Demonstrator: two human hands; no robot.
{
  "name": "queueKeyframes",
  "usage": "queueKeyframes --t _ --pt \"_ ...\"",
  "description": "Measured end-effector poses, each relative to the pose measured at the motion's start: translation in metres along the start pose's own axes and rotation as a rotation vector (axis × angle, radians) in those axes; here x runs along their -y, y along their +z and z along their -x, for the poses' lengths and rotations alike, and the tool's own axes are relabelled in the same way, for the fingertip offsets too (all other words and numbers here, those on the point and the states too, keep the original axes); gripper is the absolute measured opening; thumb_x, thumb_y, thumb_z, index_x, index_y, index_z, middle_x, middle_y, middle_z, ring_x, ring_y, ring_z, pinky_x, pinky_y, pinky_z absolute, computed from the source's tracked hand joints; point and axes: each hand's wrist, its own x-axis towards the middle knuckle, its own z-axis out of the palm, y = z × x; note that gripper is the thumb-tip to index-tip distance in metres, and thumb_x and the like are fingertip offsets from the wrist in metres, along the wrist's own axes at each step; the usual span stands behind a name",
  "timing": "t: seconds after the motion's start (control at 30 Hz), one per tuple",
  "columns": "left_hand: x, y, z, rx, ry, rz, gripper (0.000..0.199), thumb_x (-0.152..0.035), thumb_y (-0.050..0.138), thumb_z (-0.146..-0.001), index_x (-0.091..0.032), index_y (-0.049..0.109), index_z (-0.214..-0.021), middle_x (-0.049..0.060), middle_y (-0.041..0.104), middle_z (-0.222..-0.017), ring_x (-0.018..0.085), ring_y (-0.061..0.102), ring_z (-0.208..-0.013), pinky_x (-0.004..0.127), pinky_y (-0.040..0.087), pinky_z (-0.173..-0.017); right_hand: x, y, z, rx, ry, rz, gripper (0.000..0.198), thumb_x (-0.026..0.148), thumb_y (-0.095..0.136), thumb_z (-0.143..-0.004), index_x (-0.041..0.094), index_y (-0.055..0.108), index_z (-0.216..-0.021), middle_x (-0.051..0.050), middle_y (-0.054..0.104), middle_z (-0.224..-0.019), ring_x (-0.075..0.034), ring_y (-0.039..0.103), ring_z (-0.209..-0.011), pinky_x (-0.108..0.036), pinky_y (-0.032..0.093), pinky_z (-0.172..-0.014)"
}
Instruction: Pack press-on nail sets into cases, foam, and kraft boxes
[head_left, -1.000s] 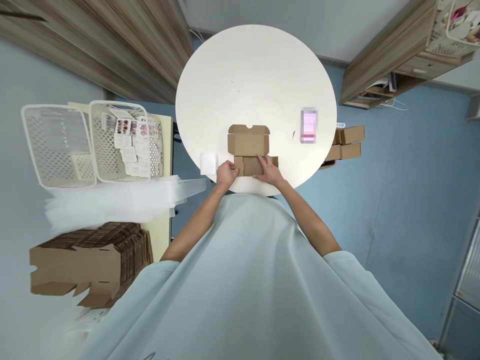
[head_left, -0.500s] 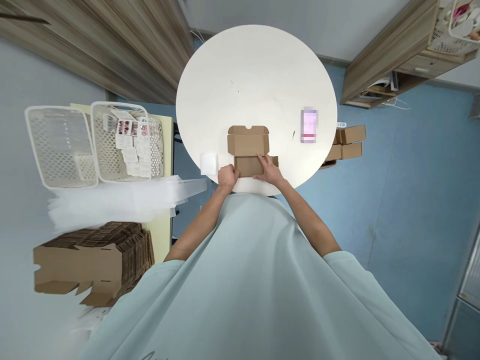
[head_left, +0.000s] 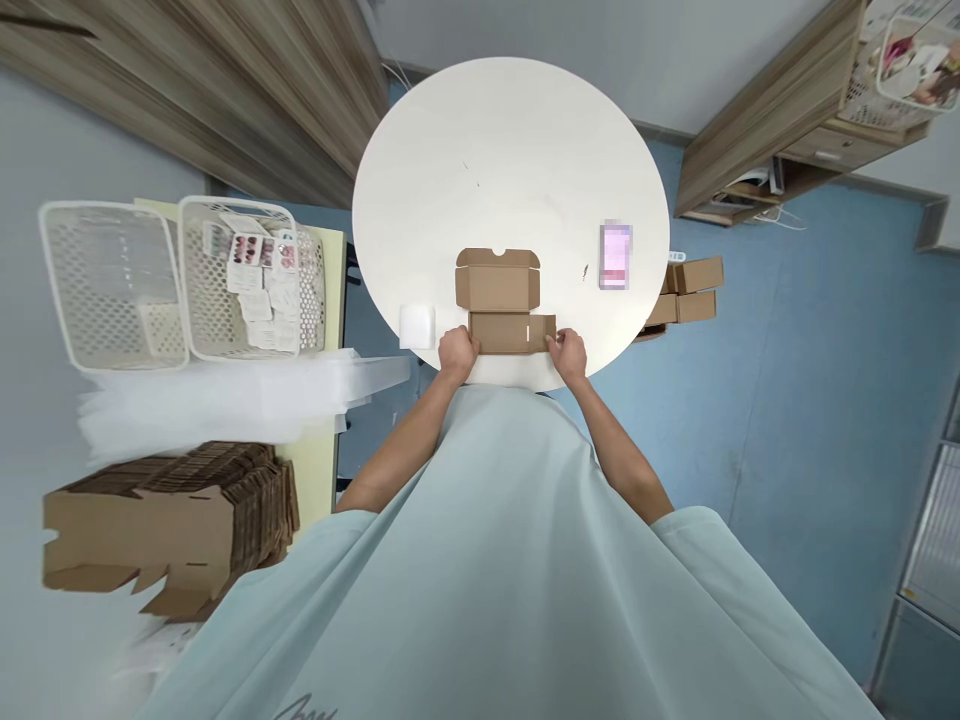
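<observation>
Near the edge of a white table (head_left: pixel 510 150), an open cardboard carton (head_left: pixel 499 332) is steadied, its left end (head_left: pixel 471 321) gripped by the left hand (head_left: pixel 458 354), its right flap (head_left: pixel 541 330) pinched in the right hand (head_left: pixel 570 357); the fold is probably best pressed evenly, corners square

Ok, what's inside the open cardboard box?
Inside the cardboard box, its brown floor shows, with a pale slot toward the right end. The left hand covers the near left corner, so that spot can't be seen.
</observation>
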Motion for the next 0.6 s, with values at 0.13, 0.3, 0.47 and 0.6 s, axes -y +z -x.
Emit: queueKeyframes --t 0.13,0.3,0.47,0.6 --pt "-0.002 -0.001 0.002 -0.006 0.009 -0.027 0.026 -0.021 0.052 -0.106 -0.014 0.075 -0.116 0.022 0.078 -0.114 0.036 0.074 -0.112 0.041 0.054 -0.089 0.007 -0.002 0.002 0.081 0.019 -0.033 0.02 0.034 0.054 -0.115 0.021 0.07 -0.113 -0.011 0.083 -0.117 -0.027 0.077 -0.108 -0.034 0.056 -0.089" --pt "-0.003 0.0 0.002 -0.017 0.003 -0.02 0.024 -0.021 0.055 -0.104 -0.015 0.075 -0.116 0.021 0.078 -0.114 0.036 0.074 -0.11 0.04 0.054 -0.087 0.033 0.002 0.009 0.117 -0.084 -0.072 0.018 0.037 0.058 -0.115 0.023 0.068 -0.112 -0.007 0.084 -0.104 -0.025 0.08 -0.1 -0.031 0.053 -0.085" --pt "-0.004 -0.002 0.005 -0.016 0.004 -0.012 0.025 -0.021 0.054 -0.105 -0.013 0.075 -0.117 0.023 0.078 -0.116 0.037 0.074 -0.113 0.041 0.055 -0.089 0.05 0.009 0.0 0.111 -0.137 -0.062 0.015 0.034 0.067 -0.112 0.02 0.07 -0.114 -0.01 0.083 -0.122 -0.022 0.079 -0.102 -0.03 0.053 -0.09" --pt "-0.003 -0.001 0.005 -0.023 0.001 -0.012 0.026 -0.021 0.054 -0.105 -0.014 0.075 -0.117 0.023 0.078 -0.116 0.039 0.074 -0.114 0.042 0.054 -0.089 0.053 0.009 -0.009 0.163 -0.077 0.073 0.012 0.028 0.066 -0.111 0.02 0.073 -0.105 -0.01 0.083 -0.107 -0.025 0.077 -0.102 -0.03 0.052 -0.084"
